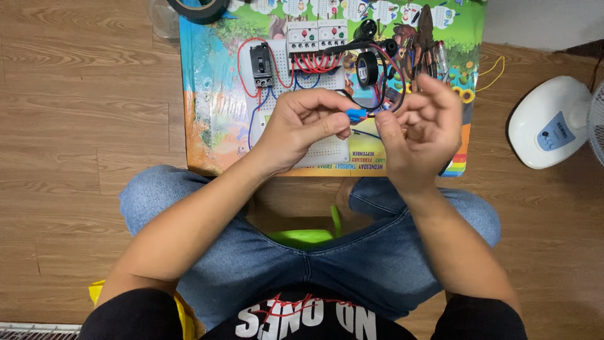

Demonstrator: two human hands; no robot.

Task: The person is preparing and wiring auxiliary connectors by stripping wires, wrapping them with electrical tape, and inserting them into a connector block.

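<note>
We are holding blue connector at frame centre, above white board. Left hand pinching it between thumb and fingers. Right hand working wire end at it, fingers curled narrow; exact grip hidden. Board at upper centre already carrying breaker, contactors, red and blue wires. Judging wiring partly done; this connector not yet fitted. Tape roll and pliers lying upper right.

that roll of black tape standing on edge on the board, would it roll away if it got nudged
Probably a little: the black tape roll stands on its round edge, so a push could set it rolling. The red wires and black cable crowded around it would likely stop it soon. It looks small and light, so it may simply tip flat.
</note>
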